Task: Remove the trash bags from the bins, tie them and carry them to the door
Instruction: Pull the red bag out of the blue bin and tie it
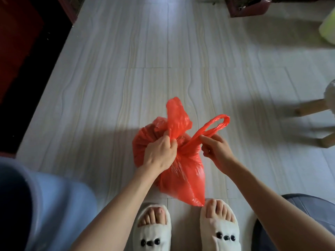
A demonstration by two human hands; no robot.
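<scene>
A filled red plastic trash bag [183, 176] rests on the pale tiled floor just in front of my feet. My left hand [159, 153] grips one handle of the bag, and its loose end stands up above my fist. My right hand [215, 149] pinches the other handle, whose loop sticks out up and to the right. The two handles cross in a twist between my hands, at the neck of the bag.
My white slippers [154, 230] stand at the bottom edge, toes touching the bag. A wooden stool leg [311, 107] is at the right, a dark red bin [248, 8] at the top, a green object [328, 29] at the far right, dark red furniture [16, 57] at the left.
</scene>
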